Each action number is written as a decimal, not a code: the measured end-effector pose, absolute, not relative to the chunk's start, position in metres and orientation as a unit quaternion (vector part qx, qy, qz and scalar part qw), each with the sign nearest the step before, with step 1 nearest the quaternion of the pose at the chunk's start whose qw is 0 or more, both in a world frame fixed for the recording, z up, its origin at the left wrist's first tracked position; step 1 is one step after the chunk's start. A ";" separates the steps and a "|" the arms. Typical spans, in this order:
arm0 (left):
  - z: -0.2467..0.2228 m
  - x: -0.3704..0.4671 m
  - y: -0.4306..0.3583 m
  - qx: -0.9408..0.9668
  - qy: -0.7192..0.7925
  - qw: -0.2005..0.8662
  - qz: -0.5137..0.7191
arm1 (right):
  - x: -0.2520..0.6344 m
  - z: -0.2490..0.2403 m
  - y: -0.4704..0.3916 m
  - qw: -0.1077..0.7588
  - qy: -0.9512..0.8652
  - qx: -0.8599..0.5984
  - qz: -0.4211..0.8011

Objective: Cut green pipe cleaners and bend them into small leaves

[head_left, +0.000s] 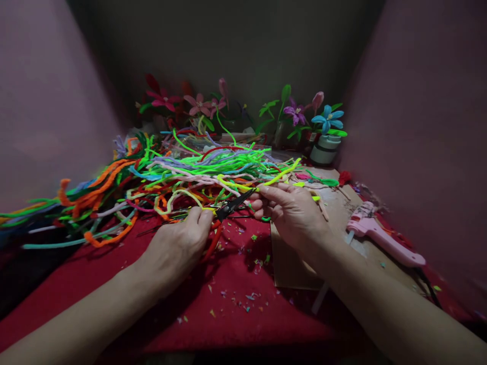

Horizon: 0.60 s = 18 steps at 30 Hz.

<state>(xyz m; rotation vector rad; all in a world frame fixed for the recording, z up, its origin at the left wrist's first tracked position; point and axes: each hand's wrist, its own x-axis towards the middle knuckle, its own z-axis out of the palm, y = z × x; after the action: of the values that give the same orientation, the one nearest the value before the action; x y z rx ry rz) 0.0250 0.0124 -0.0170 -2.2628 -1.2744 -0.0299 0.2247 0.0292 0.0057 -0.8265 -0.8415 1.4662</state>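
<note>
Frame centre: my left hand point(186, 234) grips the scissors point(233, 205), blades slanting up-right to the fingertips of my right hand point(291, 207), which pinches a yellow pipe cleaner point(283, 174). Its long axis points upper right; right hand nearer.

Left forearm point(102, 299): bare, angled inward from lower left. Left hand point(182, 235): back upward, curled in a grip. Right forearm point(380, 291): bare, angled inward from lower right. Right hand point(297, 210): pinching at the fingertips point(262, 190).
</note>
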 end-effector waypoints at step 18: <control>-0.017 0.021 0.011 -0.841 -0.465 0.274 -0.037 | 0.223 0.004 0.029 0.582 -0.364 -0.356 0.634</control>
<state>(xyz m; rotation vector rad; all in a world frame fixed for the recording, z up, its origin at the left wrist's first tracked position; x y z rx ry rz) 0.0215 0.0108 -0.0168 -2.2622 -1.2510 -0.0990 0.2230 0.0291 0.0038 -0.8304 -0.8500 1.4818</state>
